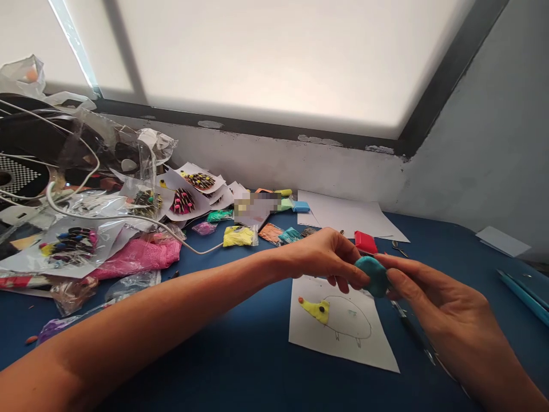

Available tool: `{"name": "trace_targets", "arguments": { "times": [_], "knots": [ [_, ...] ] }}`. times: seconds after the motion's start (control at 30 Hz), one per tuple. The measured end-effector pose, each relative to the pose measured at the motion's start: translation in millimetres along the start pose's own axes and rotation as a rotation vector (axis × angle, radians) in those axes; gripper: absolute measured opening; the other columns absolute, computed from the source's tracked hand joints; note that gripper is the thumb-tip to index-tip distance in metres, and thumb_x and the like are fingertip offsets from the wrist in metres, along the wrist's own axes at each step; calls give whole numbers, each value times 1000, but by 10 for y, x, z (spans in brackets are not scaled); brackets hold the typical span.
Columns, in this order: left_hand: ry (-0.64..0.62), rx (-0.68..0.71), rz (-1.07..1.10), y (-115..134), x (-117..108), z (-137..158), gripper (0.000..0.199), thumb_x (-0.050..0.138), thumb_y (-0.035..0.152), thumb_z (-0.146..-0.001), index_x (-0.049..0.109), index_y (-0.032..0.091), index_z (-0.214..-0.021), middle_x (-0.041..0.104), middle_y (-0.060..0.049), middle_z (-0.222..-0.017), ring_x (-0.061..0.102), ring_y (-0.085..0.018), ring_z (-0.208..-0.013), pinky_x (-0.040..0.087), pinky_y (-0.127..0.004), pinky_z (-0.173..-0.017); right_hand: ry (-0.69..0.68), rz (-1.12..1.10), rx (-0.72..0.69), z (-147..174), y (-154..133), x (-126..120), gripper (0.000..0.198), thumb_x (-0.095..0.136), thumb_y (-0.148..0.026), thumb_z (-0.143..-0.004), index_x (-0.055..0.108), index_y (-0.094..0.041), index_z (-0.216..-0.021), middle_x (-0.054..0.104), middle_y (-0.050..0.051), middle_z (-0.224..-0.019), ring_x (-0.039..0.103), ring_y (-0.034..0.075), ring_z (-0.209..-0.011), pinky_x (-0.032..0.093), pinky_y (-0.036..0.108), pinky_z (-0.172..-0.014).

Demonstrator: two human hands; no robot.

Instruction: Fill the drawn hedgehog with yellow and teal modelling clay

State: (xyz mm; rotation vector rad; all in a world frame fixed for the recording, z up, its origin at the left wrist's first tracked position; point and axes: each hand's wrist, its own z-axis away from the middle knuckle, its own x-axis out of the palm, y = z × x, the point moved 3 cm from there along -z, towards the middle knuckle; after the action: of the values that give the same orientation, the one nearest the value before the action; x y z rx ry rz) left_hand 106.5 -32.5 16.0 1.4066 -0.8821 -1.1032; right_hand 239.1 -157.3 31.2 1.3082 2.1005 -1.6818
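Note:
Between my two hands is a flattened lump of teal modelling clay [372, 276], held in the air over the top edge of a drawing. My left hand [328, 257] pinches its left side with thumb and fingers. On its right side, the thumb and fingers of my right hand [433, 292] are closed. Below lies a white paper sheet [343, 349] with a pencil outline of a hedgehog. Its head [316, 311] is covered in yellow clay, with an orange nose and a dark eye; the body is bare paper apart from a small teal smear.
Packets of yellow clay [238, 236] and red clay [365, 242] lie beyond my hands. At left are finished hedgehog pictures [183, 201], a pink cloth [137, 256] and a white cable [115, 217]. A pen [412, 329] lies right of the drawing; blank sheets [338, 213] lie behind.

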Motion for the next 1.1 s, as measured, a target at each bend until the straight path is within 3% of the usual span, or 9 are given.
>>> {"name": "trace_targets", "arguments": {
  "times": [0.13,0.27,0.37,0.43,0.6,0.7,0.87,0.97,1.1],
  "knots": [
    [-9,-7,-6,5,24,5,9,71,20,-76,66,13,-78,65,0,-69,63,-9,-66,48,-22,-61,-49,60,-114,13,-46,43,30,59,-57,-82,77,-35,-92,77,-1,-95,72,25,-95,51,45,-99],
    [-34,3,0,-1,34,-2,15,73,25,-75,66,13,-81,65,0,-73,64,-10,-68,48,-22,-61,-85,75,-101,10,-22,68,35,54,-58,-83,77,-34,-91,77,1,-96,70,27,-104,43,49,-107],
    [-35,19,16,-5,41,-4,16,73,25,-76,65,14,-83,64,1,-73,63,-9,-66,49,-23,-62,-62,95,-9,27,32,43,40,54,-62,-83,76,-33,-100,77,2,-95,70,27,-98,51,47,-97],
    [-21,27,21,-10,45,-3,14,73,23,-75,64,14,-80,62,1,-70,62,-9,-65,49,-23,-62,-46,100,35,47,48,18,40,58,-63,-81,75,-33,-100,75,1,-86,71,24,-82,57,39,-80],
    [4,-9,1,-27,16,-5,19,75,28,-74,65,15,-84,61,1,-71,58,-8,-61,48,-25,-61,-86,24,121,63,37,-12,34,63,-60,-78,75,-30,-87,61,-1,-58,59,16,-56,44,24,-45],
    [-39,-50,-22,-7,-11,0,31,77,30,-73,66,15,-98,65,0,-77,60,-10,-65,49,-26,-64,-98,-29,136,44,54,-14,33,66,-58,-76,75,-28,-86,62,-1,-62,54,14,-55,36,22,-41],
    [-40,13,-171,58,-24,20,33,74,45,-75,70,17,-92,68,-3,-87,61,-12,-77,49,-24,-64,-132,-35,88,42,71,23,30,66,-56,-76,73,-28,-82,52,-3,-55,42,9,-45,29,21,-36],
    [10,42,-79,54,-17,14,28,66,40,-83,70,13,-92,68,-4,-79,63,-11,-73,50,-24,-66,-131,-13,117,71,37,35,32,65,-58,-77,71,-27,-81,51,-4,-54,37,8,-41,27,21,-33],
    [59,38,8,41,-15,-2,24,67,36,-84,68,12,-86,65,-2,-70,63,-10,-66,50,-22,-63,-145,-12,172,88,-1,34,47,53,-64,-83,61,-23,-61,44,-3,-48,28,7,-36,23,22,-29]
  ]
}}
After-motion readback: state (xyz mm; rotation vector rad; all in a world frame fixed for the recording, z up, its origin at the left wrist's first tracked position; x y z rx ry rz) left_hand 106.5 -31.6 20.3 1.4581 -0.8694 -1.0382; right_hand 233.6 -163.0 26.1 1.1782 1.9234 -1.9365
